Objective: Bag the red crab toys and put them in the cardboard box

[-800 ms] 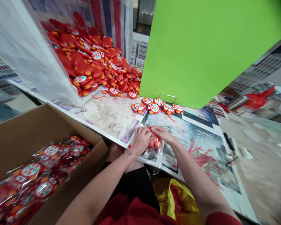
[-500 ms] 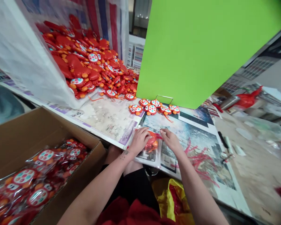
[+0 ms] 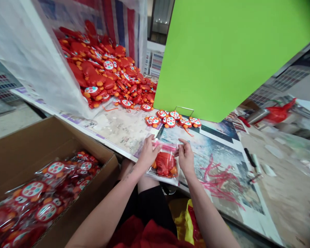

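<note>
Lifted off the surface (image 3: 124, 131) since before, the clear bag (image 3: 165, 164) with a red toy hangs at its near edge, left hand (image 3: 146, 155) and right hand (image 3: 186, 157) fingers pinching its top corners.

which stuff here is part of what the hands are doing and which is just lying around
In hand:
- left hand and right hand, each pinching a top corner of the clear bag
- red toy inside that bag
- loose toy pile
- cardboard box of bagged toys

Lying about:
- green board
- black marker
- yellow bag
</note>
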`<state>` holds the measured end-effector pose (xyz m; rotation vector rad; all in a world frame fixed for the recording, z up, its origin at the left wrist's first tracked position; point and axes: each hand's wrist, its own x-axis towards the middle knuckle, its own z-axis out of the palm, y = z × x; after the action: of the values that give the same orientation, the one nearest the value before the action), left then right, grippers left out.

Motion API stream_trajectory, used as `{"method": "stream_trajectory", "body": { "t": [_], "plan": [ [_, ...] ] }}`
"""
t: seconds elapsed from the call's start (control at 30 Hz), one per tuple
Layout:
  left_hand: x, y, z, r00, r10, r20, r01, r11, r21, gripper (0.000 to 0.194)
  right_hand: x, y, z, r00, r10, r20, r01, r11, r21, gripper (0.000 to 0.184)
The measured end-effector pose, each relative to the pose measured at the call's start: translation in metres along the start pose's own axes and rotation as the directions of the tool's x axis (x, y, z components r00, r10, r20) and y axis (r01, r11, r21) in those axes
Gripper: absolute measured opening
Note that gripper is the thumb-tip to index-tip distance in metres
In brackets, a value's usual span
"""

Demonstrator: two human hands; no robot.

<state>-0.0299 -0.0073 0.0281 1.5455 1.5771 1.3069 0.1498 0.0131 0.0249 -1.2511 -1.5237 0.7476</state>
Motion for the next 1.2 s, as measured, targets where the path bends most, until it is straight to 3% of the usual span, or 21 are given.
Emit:
{"method": "stream_trajectory", "body": {
  "t": [0.1,0.2,0.33,0.43,0.53,0.6,0.67,0.77,0.83,0.9,1.0,1.07,1.13,1.2],
  "plan": [
    [-0.001,-0.012,0.003,0.981,-0.139,0.137,0.162,0.97,-0.18,0.029,0.0,-0.003,-0.003,0.998,-0.055,-0.016,0.054,0.997,-0.052,0.037],
    [0.001,-0.013,0.008,0.964,-0.185,0.189,0.236,0.924,-0.301,0.017,0.004,-0.007,-0.005,0.971,-0.237,-0.034,0.223,0.948,-0.227,0.033],
    [0.002,-0.005,0.01,0.938,-0.243,0.248,0.325,0.867,-0.379,0.02,0.012,-0.02,-0.001,0.902,-0.418,0.111,0.43,0.838,-0.335,0.029],
    [0.002,0.004,0.007,0.964,-0.14,0.224,0.208,0.926,-0.316,0.025,0.014,-0.029,0.01,0.86,-0.446,0.248,0.509,0.787,-0.349,0.035],
    [0.0,0.014,0.001,0.982,-0.002,0.188,0.024,0.993,-0.116,0.026,0.015,-0.034,0.019,0.822,-0.47,0.324,0.569,0.716,-0.404,0.04],
    [-0.002,0.021,-0.002,0.977,0.029,0.212,-0.031,0.999,0.007,0.028,0.015,-0.036,0.023,0.812,-0.474,0.341,0.583,0.684,-0.438,0.041],
    [-0.003,0.026,-0.003,0.969,0.058,0.24,-0.071,0.996,0.046,0.029,0.018,-0.036,0.024,0.825,-0.47,0.315,0.566,0.691,-0.45,0.039],
    [-0.001,0.022,0.001,0.959,0.091,0.268,-0.079,0.995,-0.055,0.029,0.027,-0.025,0.016,0.883,-0.426,0.197,0.468,0.768,-0.438,0.032],
    [0.001,0.01,0.006,0.963,0.033,0.269,0.008,0.989,-0.15,0.026,0.035,-0.007,-0.003,0.927,-0.364,0.09,0.365,0.819,-0.443,0.026],
    [0.002,-0.004,0.01,0.955,-0.113,0.273,0.183,0.953,-0.244,0.021,0.04,0.021,-0.035,0.962,-0.272,0.0,0.235,0.832,-0.502,0.021],
    [0.002,-0.022,0.014,0.895,-0.295,0.336,0.421,0.808,-0.413,0.018,0.036,0.068,-0.1,0.992,-0.062,-0.11,-0.035,0.703,-0.71,0.019],
    [0.001,-0.026,0.014,0.875,-0.324,0.36,0.472,0.735,-0.487,0.017,0.027,0.093,-0.142,0.981,0.087,-0.175,-0.193,0.579,-0.792,0.024],
    [0.001,-0.027,0.013,0.874,-0.33,0.357,0.478,0.719,-0.504,0.018,0.016,0.106,-0.172,0.982,0.107,-0.155,-0.188,0.494,-0.849,0.028],
    [0.001,-0.026,0.013,0.869,-0.336,0.363,0.486,0.72,-0.496,0.02,0.009,0.105,-0.183,0.991,-0.012,-0.133,-0.112,0.466,-0.878,0.036]
  ]
}}
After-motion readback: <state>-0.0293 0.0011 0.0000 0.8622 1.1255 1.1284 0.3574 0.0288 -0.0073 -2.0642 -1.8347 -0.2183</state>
